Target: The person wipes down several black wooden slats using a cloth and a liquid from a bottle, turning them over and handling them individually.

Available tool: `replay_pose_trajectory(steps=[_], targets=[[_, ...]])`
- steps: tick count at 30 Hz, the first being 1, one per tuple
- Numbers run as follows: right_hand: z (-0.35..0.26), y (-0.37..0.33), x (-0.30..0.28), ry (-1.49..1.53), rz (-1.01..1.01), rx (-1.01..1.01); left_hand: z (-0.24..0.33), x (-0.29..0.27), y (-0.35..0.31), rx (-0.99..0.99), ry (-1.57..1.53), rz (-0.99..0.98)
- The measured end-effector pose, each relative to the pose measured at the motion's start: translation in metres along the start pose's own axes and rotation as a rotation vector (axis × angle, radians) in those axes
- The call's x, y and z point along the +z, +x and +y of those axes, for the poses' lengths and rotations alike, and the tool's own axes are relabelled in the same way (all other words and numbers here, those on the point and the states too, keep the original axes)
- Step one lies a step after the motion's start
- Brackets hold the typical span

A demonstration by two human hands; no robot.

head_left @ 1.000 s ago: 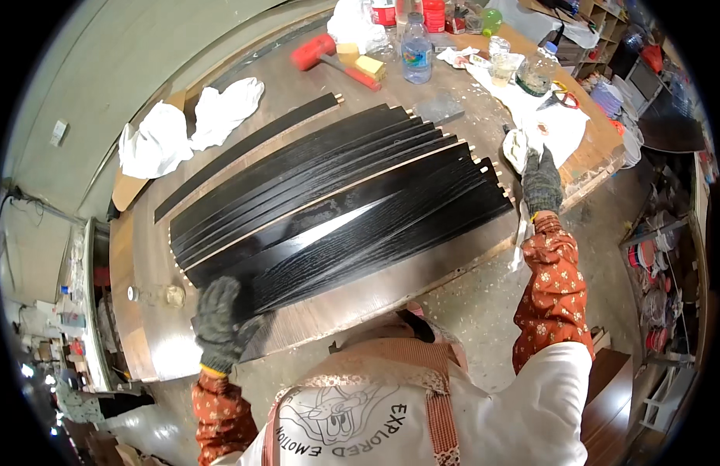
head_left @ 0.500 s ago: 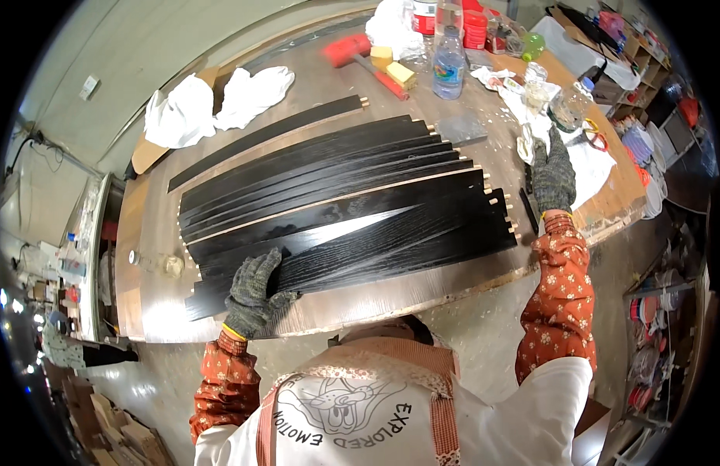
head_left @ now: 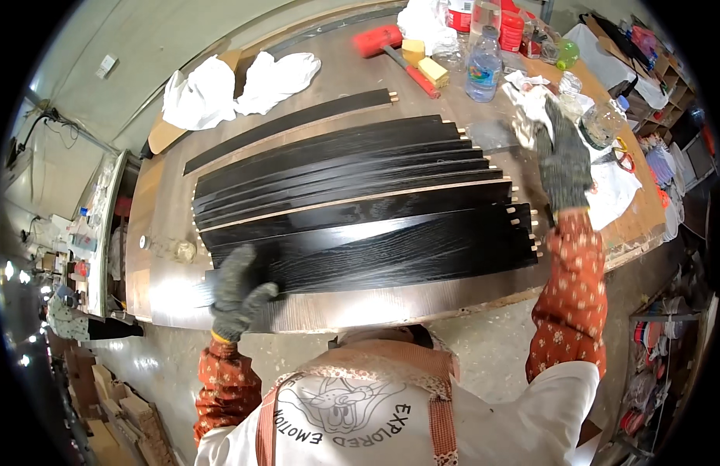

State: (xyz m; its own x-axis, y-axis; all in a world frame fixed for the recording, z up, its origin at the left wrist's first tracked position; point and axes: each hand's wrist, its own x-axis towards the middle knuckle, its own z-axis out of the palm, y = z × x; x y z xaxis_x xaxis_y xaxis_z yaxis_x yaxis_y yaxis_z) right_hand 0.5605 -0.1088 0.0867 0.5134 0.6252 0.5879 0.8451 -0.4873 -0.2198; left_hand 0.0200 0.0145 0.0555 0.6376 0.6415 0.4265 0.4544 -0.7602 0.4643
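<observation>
A: In the head view, where do the boards lie, and why that way?

B: Black boards (head_left: 360, 216) fill the centre of the frame, lengthwise on a worktable (head_left: 352, 311). Pale pegs (head_left: 514, 189) jut from their right ends; the close row probably saves room and leaves those ends unobstructed. A narrow black strip (head_left: 290, 121) lies apart, toward the upper left.

A: And the hands?

B: The gloved left hand (head_left: 237, 299), left of lower centre, is unclenched, thumb apart from the fingers, over the near boards' left ends. It seems placed to steady or feel the edge, though contact cannot be told. The gloved right hand (head_left: 566, 167), at upper right, reaches beside a pale wad of cloth (head_left: 525, 128). Blur hides whether its fingers grip the wad or merely pass it.

A: What surrounds them?

B: A red-headed mallet (head_left: 379, 40) and yellow sponges (head_left: 433, 72) sit at top centre, apparently set back to spare the boards' space; a water bottle (head_left: 483, 70) stands to their right.

A: What stays obscured?

B: The left hand covers part of the near boards' left ends. Glare and overlapping edges make the boards hard to count. Another person (head_left: 69, 318), small at lower left, is barely distinct.
</observation>
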Motion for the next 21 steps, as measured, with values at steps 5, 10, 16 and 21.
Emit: replay_pose_trajectory(steps=[5,10,16,21], targets=[[-0.079,-0.068,-0.042,0.224,0.122,-0.272,-0.083,-0.075,-0.053,-0.685,-0.112,0.831],[-0.151,-0.112,-0.014,0.128,-0.28,-0.491,-0.159,-0.11,-0.054,-0.863,0.103,0.801],[-0.158,-0.147,0.044,0.275,-0.287,-0.518,-0.204,-0.1,-0.025,-0.753,-0.043,0.641],[-0.179,-0.133,0.03,0.739,-0.209,-0.023,-0.252,-0.115,-0.018,-0.784,0.041,0.459]])
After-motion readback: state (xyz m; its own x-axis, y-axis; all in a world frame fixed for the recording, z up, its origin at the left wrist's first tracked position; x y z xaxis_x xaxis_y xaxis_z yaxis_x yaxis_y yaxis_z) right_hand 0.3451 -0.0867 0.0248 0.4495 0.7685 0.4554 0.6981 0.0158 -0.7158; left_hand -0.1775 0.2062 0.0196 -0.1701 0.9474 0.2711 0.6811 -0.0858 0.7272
